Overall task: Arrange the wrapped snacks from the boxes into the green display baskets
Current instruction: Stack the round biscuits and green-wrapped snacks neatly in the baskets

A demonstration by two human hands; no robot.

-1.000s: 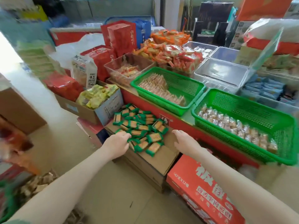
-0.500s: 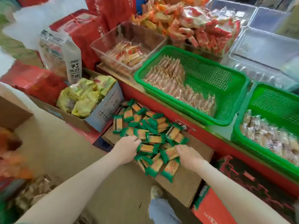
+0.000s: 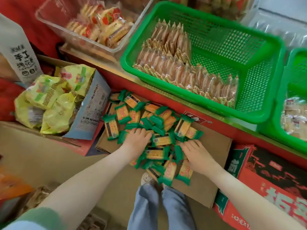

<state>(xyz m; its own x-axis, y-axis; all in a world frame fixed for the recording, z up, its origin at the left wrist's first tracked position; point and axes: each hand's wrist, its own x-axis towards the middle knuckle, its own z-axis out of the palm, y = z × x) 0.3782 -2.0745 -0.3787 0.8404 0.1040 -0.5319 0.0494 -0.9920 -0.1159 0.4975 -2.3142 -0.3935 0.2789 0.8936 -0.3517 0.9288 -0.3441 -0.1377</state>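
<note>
The wrapped snacks, orange packets with green ends, lie in a loose heap on the open cardboard box on the floor, just below the red counter edge. I read the left hand as palm-down on the middle of the heap, fingers bent and their tips buried among the packets; I cannot tell whether they have closed on one. The right hand rests on the heap's right edge with fingers spread and nearly straight, gripping nothing. On the counter above, a green basket holds rows of tan packets along its left and near sides. A second green basket stands just beside it to the right. A clear tub sits left of the first basket, and a box of yellow bags stands left of the heap
</note>
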